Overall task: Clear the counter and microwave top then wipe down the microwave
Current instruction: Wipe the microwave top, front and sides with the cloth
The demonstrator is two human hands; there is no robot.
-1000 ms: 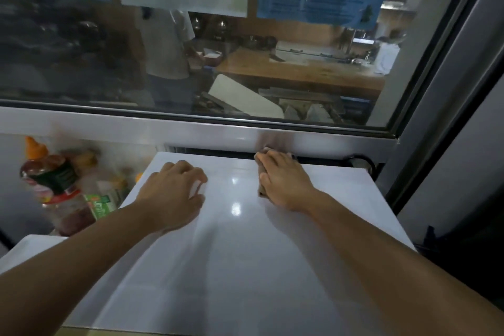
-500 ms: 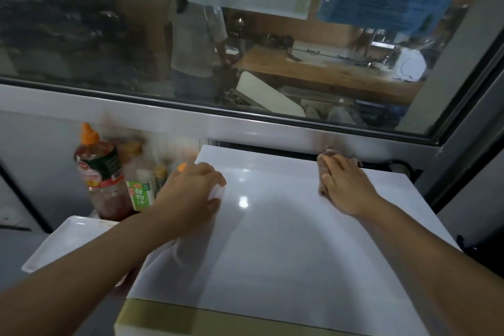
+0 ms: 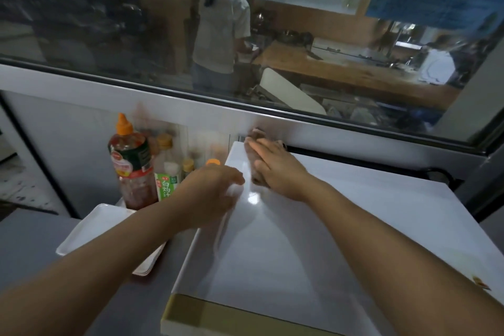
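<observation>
Beside the microwave (image 3: 300, 240), a green label (image 3: 165, 185) reads "白灼汁"; right hand (image 3: 275, 169) fingers flat on cloth (image 3: 256, 135).

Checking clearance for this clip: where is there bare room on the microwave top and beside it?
The white microwave top is bare from the right hand, pressing a brownish cloth at the back left corner, out to its right edge and front. It is crowded left of it: sauce bottles and a white rectangular tray, with the left hand over that edge.

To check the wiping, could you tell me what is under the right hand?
A brownish cloth shows under the right hand, pressed flat on the microwave top. The hand covers most of it.
</observation>
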